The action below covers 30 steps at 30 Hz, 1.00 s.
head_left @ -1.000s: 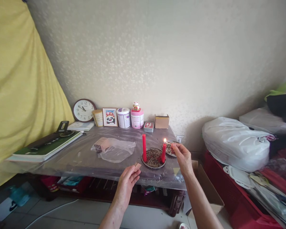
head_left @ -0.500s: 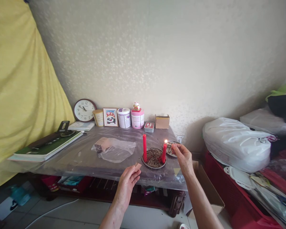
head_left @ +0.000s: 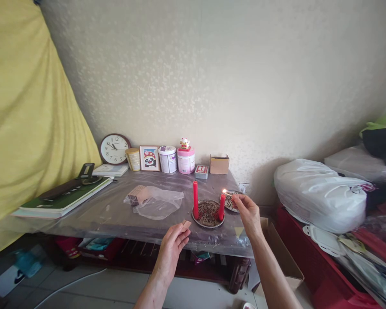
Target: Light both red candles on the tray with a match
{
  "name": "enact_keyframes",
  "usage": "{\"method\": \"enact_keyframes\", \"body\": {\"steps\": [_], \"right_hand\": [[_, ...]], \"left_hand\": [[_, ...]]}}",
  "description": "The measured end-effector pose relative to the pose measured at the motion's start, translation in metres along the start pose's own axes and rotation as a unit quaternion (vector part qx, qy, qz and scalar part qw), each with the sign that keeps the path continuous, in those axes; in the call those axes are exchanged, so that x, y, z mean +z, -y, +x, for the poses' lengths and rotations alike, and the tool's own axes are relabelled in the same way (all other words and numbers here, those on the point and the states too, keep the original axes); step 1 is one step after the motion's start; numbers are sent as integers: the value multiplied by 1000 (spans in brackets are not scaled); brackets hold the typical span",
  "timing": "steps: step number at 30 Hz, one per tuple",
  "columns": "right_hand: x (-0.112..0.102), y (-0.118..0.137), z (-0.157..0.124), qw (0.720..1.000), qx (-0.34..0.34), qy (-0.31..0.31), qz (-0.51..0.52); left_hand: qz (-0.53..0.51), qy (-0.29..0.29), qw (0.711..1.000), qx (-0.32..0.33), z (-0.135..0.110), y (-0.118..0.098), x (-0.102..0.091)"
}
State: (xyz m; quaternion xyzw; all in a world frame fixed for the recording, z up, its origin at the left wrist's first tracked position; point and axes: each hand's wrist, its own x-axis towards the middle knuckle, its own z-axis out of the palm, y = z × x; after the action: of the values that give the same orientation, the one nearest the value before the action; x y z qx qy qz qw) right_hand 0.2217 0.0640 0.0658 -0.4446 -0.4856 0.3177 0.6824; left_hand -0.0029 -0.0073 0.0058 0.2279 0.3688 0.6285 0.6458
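Red candles [head_left: 195, 199], two, upright on a metal plate [head_left: 208, 224] near the front right corner of the plastic-covered table [head_left: 93, 210]. Right hand [head_left: 248, 213]: pinching a lit match [head_left: 227, 193], its flame just at the tip of the right candle. Left hand [head_left: 170, 249]: fingers lightly curled, gripping a small cardboard piece [head_left: 186, 225] above the table's front edge.

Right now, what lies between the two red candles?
In the head view, dark crumbly material on a round metal plate fills the stretch between the taller red candle and the shorter one.
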Motion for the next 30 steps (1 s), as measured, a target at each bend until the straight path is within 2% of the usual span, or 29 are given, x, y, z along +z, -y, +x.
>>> {"method": "enact_keyframes", "body": {"steps": [30], "right_hand": [[0, 4, -1, 1000, 5, 4, -1]], "left_hand": [[3, -2, 1000, -1, -1, 0, 1]]}}
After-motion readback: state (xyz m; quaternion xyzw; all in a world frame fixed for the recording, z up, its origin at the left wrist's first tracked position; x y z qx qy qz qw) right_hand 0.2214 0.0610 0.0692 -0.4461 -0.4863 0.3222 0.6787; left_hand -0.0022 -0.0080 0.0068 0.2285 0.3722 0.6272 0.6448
